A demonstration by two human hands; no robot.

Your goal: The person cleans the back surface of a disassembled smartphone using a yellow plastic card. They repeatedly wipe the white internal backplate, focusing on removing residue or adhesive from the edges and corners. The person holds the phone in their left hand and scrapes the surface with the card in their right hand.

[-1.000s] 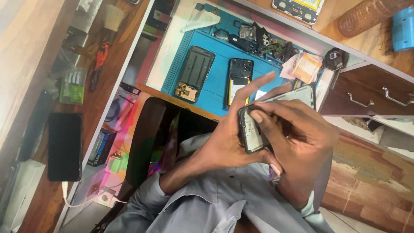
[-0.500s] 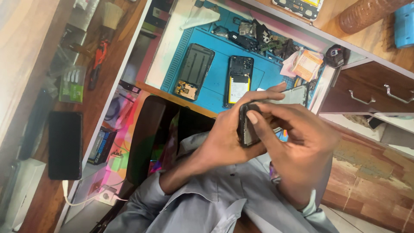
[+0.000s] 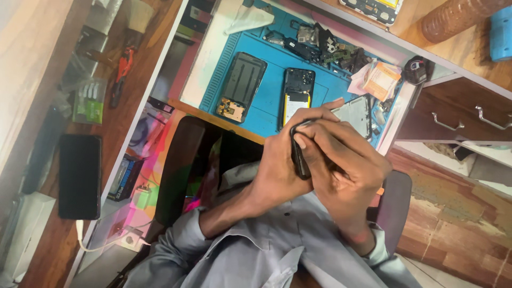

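My left hand [image 3: 274,168] and my right hand [image 3: 341,168] are pressed together around a dark phone body [image 3: 300,160], held edge-on above my lap. The right hand's fingers curl over its top edge, with a fingertip on the rim. The left palm backs it from the other side. Most of the phone body is hidden by my fingers. Just beyond my hands, a grey phone panel [image 3: 356,114] lies on the near edge of a blue work mat [image 3: 266,98].
On the mat lie an open black phone shell [image 3: 242,85], a second opened phone [image 3: 297,93], a pile of small parts [image 3: 325,45] and an orange paper [image 3: 383,80]. A black phone [image 3: 79,176] and red-handled pliers [image 3: 122,69] are at left. Wooden drawers [image 3: 458,117] stand at right.
The phone body has turned from showing its grey inner face to edge-on. Both hands have closed more tightly over it and shifted slightly left.
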